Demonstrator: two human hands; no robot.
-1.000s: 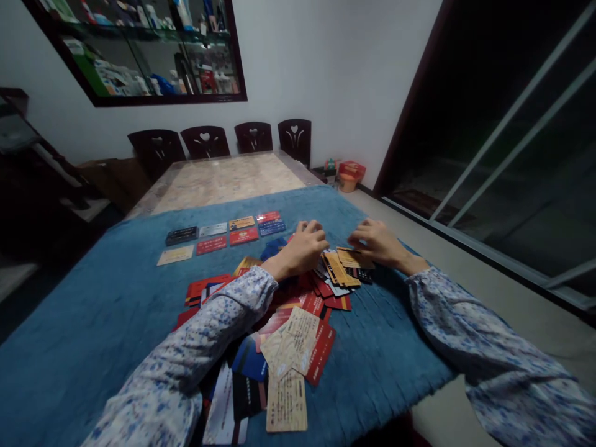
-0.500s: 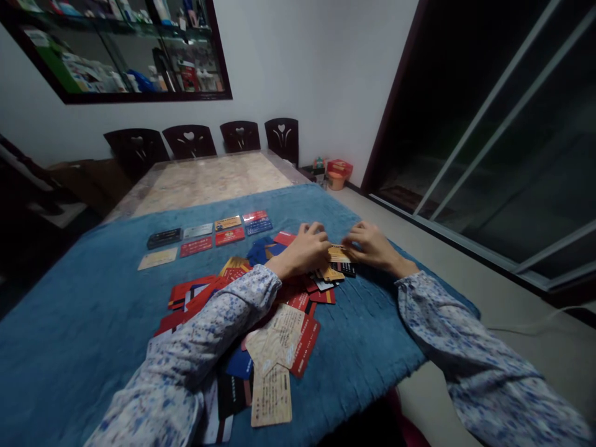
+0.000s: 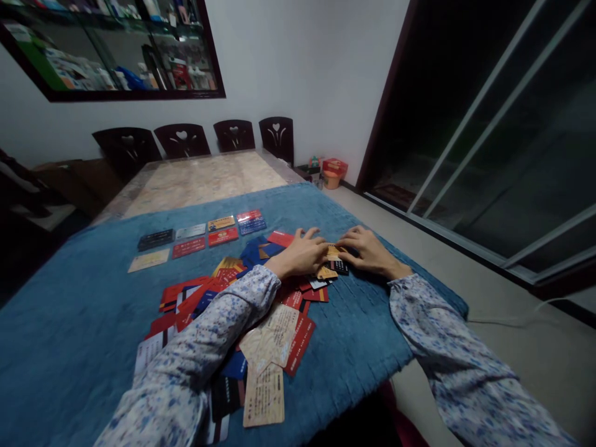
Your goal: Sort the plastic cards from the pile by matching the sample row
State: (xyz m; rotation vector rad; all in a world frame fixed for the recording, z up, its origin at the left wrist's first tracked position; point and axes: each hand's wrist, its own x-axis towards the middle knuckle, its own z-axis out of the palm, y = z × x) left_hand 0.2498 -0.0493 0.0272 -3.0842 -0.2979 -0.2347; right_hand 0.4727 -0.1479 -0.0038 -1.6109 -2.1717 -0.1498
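A loose pile of bank-type cards lies on the blue cloth (image 3: 363, 323), red, blue, black, beige and gold ones overlapping. Over the pile's far right end, my left hand (image 3: 305, 251) rests palm down with its fingers apart, covering part of the cards. My right hand (image 3: 365, 251) faces it from the right, thumb and fingers spread, the thumb at the edge of a gold card (image 3: 332, 253). A black card (image 3: 341, 267) lies partly under that gold one. Beige cards (image 3: 264, 397) and a red card (image 3: 302, 341) lie nearer to me, beside my left forearm.
Beyond the pile, cards are laid out in rows, among them a black card (image 3: 156, 239), a beige card (image 3: 149, 260) and a red card (image 3: 223, 236). The bare tabletop (image 3: 209, 174), dark chairs (image 3: 277, 138) and a glass sliding door (image 3: 488, 124) lie farther off.
My right hand has settled lower, its thumb now reaching over the gold card. My left hand's fingers have spread a little. The whole view has shifted slightly left.
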